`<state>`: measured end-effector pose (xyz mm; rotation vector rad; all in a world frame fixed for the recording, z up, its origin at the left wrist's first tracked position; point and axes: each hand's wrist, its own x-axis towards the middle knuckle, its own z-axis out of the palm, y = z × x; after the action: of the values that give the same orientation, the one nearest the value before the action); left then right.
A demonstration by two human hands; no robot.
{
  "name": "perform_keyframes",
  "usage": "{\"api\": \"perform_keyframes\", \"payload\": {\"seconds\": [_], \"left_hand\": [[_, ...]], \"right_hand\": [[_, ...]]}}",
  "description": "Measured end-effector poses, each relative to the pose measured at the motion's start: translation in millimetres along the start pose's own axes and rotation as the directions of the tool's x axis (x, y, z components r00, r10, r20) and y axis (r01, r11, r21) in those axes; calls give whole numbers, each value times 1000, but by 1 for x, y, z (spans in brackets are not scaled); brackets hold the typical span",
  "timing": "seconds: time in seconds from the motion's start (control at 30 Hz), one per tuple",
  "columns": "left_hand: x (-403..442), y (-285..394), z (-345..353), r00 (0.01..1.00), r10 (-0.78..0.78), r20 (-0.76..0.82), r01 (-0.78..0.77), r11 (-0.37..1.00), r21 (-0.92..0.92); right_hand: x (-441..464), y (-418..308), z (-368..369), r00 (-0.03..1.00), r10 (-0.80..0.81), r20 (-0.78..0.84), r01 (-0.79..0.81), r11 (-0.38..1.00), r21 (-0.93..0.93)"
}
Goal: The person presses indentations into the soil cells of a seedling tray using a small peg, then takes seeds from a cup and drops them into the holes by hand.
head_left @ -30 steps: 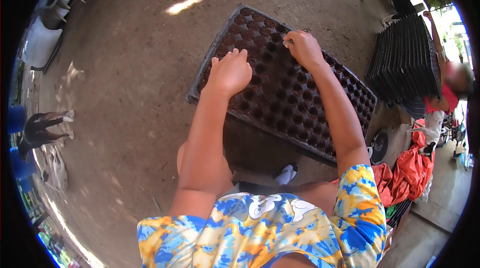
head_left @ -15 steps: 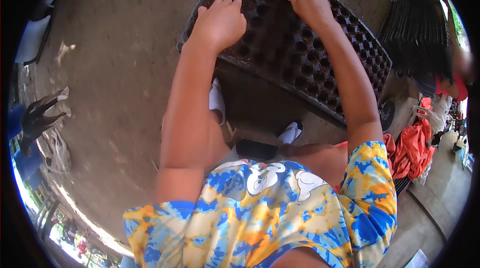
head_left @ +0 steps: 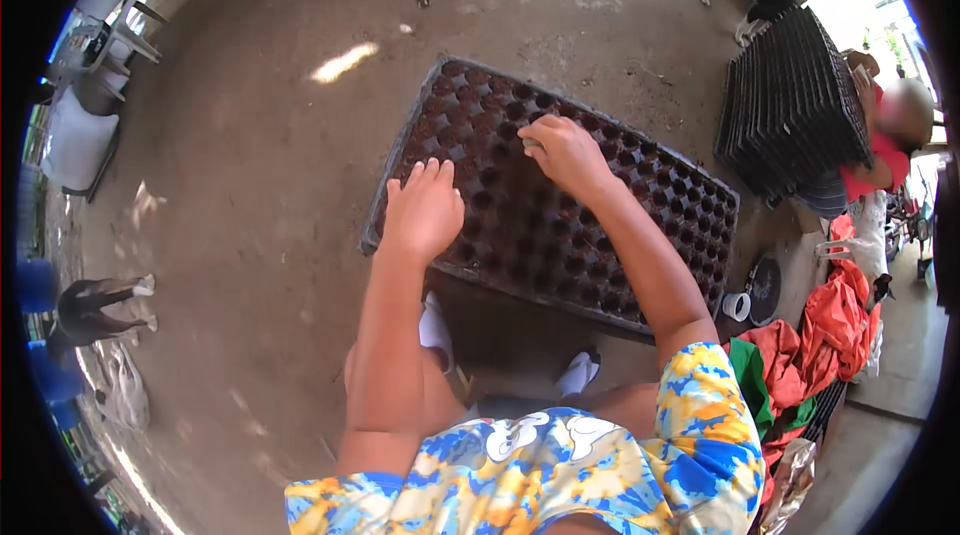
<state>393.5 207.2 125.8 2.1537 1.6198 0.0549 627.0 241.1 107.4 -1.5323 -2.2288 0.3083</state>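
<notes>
Pinching a small pale-grey piece (head_left: 528,142), too tiny to identify, between thumb and fingertips of the right hand (head_left: 566,155), low over the multi-cell seedling tray (head_left: 680,210). Holding the left hand (head_left: 424,217) left of the right fingers and closer to the body, over the tray's left part, fingers bent forward and slightly apart; cannot tell about contact there or anything under the palm. Showing brown soil (head_left: 462,115) in the cells ahead of the left fingers, and round dark hollows in the cells to the right of the right fingers. Well right of those fingers, a stack of black trays (head_left: 790,100) beside a person in a red top (head_left: 885,170); lower right, a crumpled red tarpaulin (head_left: 835,330).
</notes>
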Motion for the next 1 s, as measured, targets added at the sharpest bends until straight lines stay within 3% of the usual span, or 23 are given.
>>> {"api": "perform_keyframes", "payload": {"seconds": [0.2,0.3,0.33,0.37,0.43,0.5,0.77,0.8,0.9,1.0], "left_hand": [[0,2,-4,1000,3,25,-3,1000,28],[1,1,-3,999,-11,38,10,1000,29],[1,1,-3,999,-13,37,12,1000,20],[1,2,-4,999,-13,38,12,1000,11],[3,3,-7,999,-6,47,6,1000,6],[1,4,-10,997,-19,70,19,1000,-5],[6,-1,-8,999,-2,50,4,999,-47],[4,-4,-9,998,-4,61,8,997,-73],[2,-6,-12,998,-35,53,40,995,-89],[1,-8,-5,999,-32,-16,31,994,-100]], "right_hand": [[-1,-9,-9,982,-37,-184,36,999,-4],[-13,-18,-12,996,-74,-45,78,991,111],[-20,-10,2,990,-137,17,137,991,0],[-23,-17,9,998,-58,7,58,998,11],[-21,-22,1,998,-36,51,36,999,-6],[-25,-31,-13,999,-37,-12,37,999,37],[-35,-44,0,990,-131,42,131,991,3],[-37,-48,-4,981,-181,-65,183,982,37],[-46,-69,-11,985,-170,-8,169,979,111],[-59,-70,10,982,-166,87,169,985,-33]]}}
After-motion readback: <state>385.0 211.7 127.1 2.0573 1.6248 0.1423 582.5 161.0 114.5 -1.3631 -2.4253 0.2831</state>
